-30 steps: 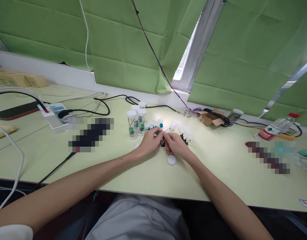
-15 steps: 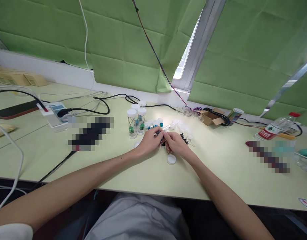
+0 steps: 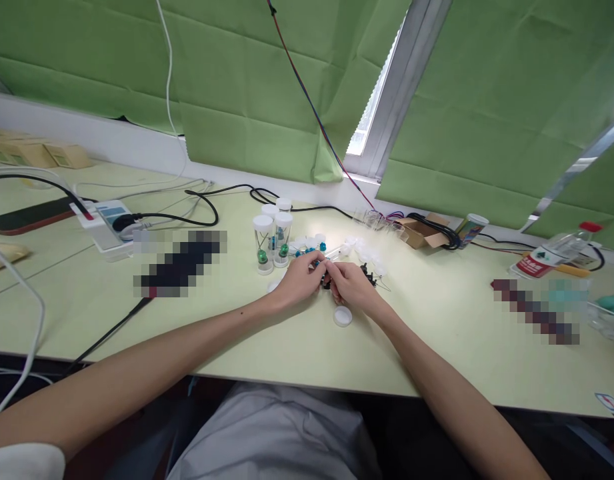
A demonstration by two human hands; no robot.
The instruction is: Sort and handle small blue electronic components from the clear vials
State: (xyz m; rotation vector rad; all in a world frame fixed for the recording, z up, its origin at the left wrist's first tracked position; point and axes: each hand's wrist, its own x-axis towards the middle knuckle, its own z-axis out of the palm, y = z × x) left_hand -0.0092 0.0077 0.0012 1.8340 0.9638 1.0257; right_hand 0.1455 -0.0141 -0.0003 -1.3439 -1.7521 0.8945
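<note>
My left hand (image 3: 303, 279) and my right hand (image 3: 351, 285) meet over the table (image 3: 287, 347), fingertips pinched together. What they hold between them is too small and covered to make out. Just below my right hand lies a white round cap (image 3: 343, 316). Small black parts (image 3: 369, 275) lie beyond and beside the right hand. Blue-green beads (image 3: 322, 247) and white caps (image 3: 359, 250) are scattered behind the fingers. Left of them stand several clear tubes with white lids (image 3: 263, 247), holding green and blue pieces.
A power strip (image 3: 104, 230) with cables lies at the left. Toward the back right are an open cardboard box (image 3: 421, 233), a printed canister (image 3: 471, 230) and a plastic bottle (image 3: 551, 257) on its side. Clear cups (image 3: 381, 225) stand near the window wall.
The whole view has shifted very slightly. Both hands stay pinched together in the same spot, with no clear movement of the objects.
</note>
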